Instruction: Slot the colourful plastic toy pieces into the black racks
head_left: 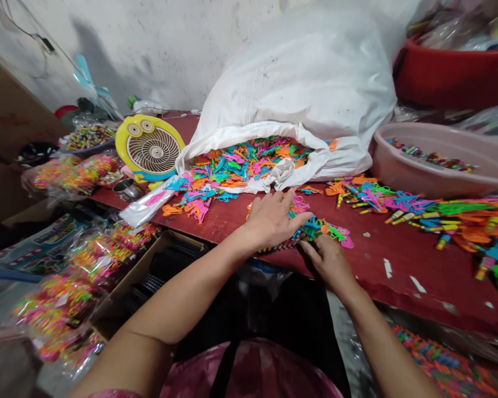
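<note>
1. Below the left of the worktop's (373, 265) near edge, a cardboard box (128, 278) is set beside bagged pieces (102, 254).
2. At that edge, plastic pieces (315, 225) are partly covered by the left hand (269, 218), its grip spread; whether the right hand's (332, 260) curled grip is closed cannot be told.
3. Toward the far edge, the way is blocked by a white sack (302, 83), flanked by a fan (153, 146) and basin (423, 177).

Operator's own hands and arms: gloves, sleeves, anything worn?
Left hand and right hand are ungloved, no rings or watch visible. Both forearms are bare. A pink sleeve edge shows on the left arm; the right sleeve is out of frame.
</note>
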The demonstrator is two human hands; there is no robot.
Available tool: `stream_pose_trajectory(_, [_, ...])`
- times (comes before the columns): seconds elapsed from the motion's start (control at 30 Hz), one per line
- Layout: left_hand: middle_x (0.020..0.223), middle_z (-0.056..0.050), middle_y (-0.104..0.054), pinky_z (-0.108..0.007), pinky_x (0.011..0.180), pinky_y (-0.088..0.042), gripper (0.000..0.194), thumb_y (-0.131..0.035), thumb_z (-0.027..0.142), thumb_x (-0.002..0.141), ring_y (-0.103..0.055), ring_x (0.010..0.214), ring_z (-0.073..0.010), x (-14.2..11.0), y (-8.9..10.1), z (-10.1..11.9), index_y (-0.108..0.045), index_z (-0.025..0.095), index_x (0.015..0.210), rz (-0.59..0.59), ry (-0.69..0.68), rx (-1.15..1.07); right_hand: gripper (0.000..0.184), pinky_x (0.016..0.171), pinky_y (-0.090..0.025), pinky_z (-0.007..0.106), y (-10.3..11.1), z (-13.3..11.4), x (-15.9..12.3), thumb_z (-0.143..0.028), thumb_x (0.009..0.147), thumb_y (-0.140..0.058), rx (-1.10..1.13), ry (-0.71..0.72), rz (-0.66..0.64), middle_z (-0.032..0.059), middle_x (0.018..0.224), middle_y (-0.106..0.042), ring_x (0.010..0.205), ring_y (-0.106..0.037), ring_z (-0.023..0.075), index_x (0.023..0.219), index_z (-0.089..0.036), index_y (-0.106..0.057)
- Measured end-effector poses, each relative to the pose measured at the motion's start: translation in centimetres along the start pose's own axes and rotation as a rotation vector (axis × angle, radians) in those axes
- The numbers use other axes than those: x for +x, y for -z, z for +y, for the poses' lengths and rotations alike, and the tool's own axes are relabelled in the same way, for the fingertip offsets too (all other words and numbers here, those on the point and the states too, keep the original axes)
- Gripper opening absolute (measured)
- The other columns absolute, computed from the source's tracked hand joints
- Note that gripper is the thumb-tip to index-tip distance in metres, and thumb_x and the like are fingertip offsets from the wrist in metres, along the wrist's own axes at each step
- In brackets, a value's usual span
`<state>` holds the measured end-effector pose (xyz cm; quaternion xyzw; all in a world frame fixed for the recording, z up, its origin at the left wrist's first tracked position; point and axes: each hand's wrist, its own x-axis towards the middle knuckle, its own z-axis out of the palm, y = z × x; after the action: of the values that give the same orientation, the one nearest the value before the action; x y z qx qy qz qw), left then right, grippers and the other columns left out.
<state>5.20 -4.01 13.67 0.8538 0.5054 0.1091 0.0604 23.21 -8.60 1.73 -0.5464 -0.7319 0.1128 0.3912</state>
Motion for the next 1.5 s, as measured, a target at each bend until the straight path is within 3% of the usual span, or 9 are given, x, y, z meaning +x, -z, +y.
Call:
stream_pose_trajectory(0.1, [0.135,-0.014,-0.057,-0.046,0.098,-0.044,0.071,-0.020,0.065,0.098,-0.055,0.122,-0.0317,-0.1,-0.1,-0.1,-0.036,0.018,0.149,0.002,-0.005,0.001,0.025,0.062,-0.041,0.030,0.2,0.2,0.4,-0.034,0.092,-0.050,-0.056,0.024,-0.073,0.0044,0.070,-0.058,0.065,-0.054,0.0183,0.070,-0.022,-0.053])
stream_pose_trajectory(0.23, [0.145,-0.016,-0.049,-0.057,0.105,-0.036,0.074,-0.025,0.069,0.096,-0.050,0.128,-0.0355,-0.2,-0.1,-0.1,-0.038,0.019,0.149,0.092,-0.058,0.032,0.017,0.062,-0.043,0.031,0.1,0.1,0.7,-0.030,0.090,-0.050,-0.131,0.001,-0.131,0.0078,0.076,-0.064,0.066,-0.057,0.0203,0.080,-0.019,-0.060])
stream_pose_trajectory(0.33, [0.153,-0.014,-0.041,-0.061,0.111,-0.027,0.073,-0.039,0.073,0.090,-0.041,0.136,-0.0353,0.1,0.2,0.0,-0.041,0.027,0.147,0.147,-0.249,0.053,0.020,0.070,-0.047,0.033,0.0,-0.1,0.8,-0.027,0.090,-0.048,-0.133,-0.022,-0.165,0.0115,0.090,-0.069,0.078,-0.063,0.0235,0.093,-0.017,-0.065])
stream_pose_trajectory(0.47, [0.134,-0.010,-0.059,-0.058,0.110,-0.031,0.050,-0.052,0.061,0.091,-0.045,0.132,-0.0334,0.8,0.3,0.1,-0.062,0.031,0.130,0.049,-0.430,0.096,0.023,0.077,-0.048,0.033,0.2,-0.4,1.1,-0.025,0.091,-0.047,-0.110,-0.065,-0.249,0.0124,0.097,-0.070,0.086,-0.065,0.0235,0.096,-0.015,-0.068])
stream_pose_trajectory(0.67, [0.111,-0.009,-0.068,-0.051,0.100,-0.045,0.037,-0.057,0.051,0.091,-0.046,0.131,-0.0350,1.4,0.1,0.1,-0.072,0.025,0.113,-0.004,-0.400,0.097,0.022,0.075,-0.046,0.031,0.5,-0.2,1.4,-0.026,0.093,-0.048,-0.104,-0.063,-0.300,0.0128,0.094,-0.070,0.083,-0.064,0.0219,0.098,-0.014,-0.066])
stream_pose_trajectory(0.83, [0.110,-0.009,-0.070,-0.049,0.095,-0.049,0.036,-0.057,0.049,0.091,-0.044,0.134,-0.0354,1.5,0.0,0.1,-0.072,0.023,0.111,-0.038,-0.374,0.110,0.020,0.076,-0.044,0.030,0.5,0.3,1.6,-0.024,0.091,-0.049,-0.034,-0.032,-0.317,0.0098,0.094,-0.069,0.084,-0.062,0.0208,0.102,-0.018,-0.065])
stream_pose_trajectory(1.13, [0.111,-0.007,-0.071,-0.048,0.103,-0.046,0.040,-0.054,0.049,0.093,-0.044,0.135,-0.0331,1.2,0.1,0.0,-0.069,0.024,0.119,-0.042,-0.384,0.119,0.018,0.070,-0.044,0.029,0.0,0.6,0.2,-0.031,0.091,-0.051,0.200,-0.102,-0.166,0.0049,0.079,-0.064,0.074,-0.059,0.0191,0.084,-0.019,-0.063])
stream_pose_trajectory(1.27, [0.116,-0.008,-0.069,-0.049,0.103,-0.046,0.043,-0.057,0.046,0.090,-0.043,0.136,-0.0341,1.0,0.3,0.0,-0.065,0.024,0.126,-0.053,-0.383,0.123,0.022,0.075,-0.043,0.030,-0.4,0.0,-0.1,-0.028,0.093,-0.047,0.023,-0.072,-0.153,0.0084,0.088,-0.065,0.083,-0.060,0.0205,0.091,-0.018,-0.066])
stream_pose_trajectory(1.5, [0.122,-0.008,-0.066,-0.049,0.102,-0.045,0.045,-0.064,0.043,0.087,-0.037,0.141,-0.0356,1.3,0.3,0.0,-0.062,0.027,0.129,-0.085,-0.405,0.151,0.026,0.071,-0.039,0.029,-0.1,-1.4,0.9,-0.028,0.097,-0.044,-0.312,-0.166,-0.403,0.0105,0.102,-0.070,0.089,-0.063,0.0217,0.107,-0.016,-0.065])
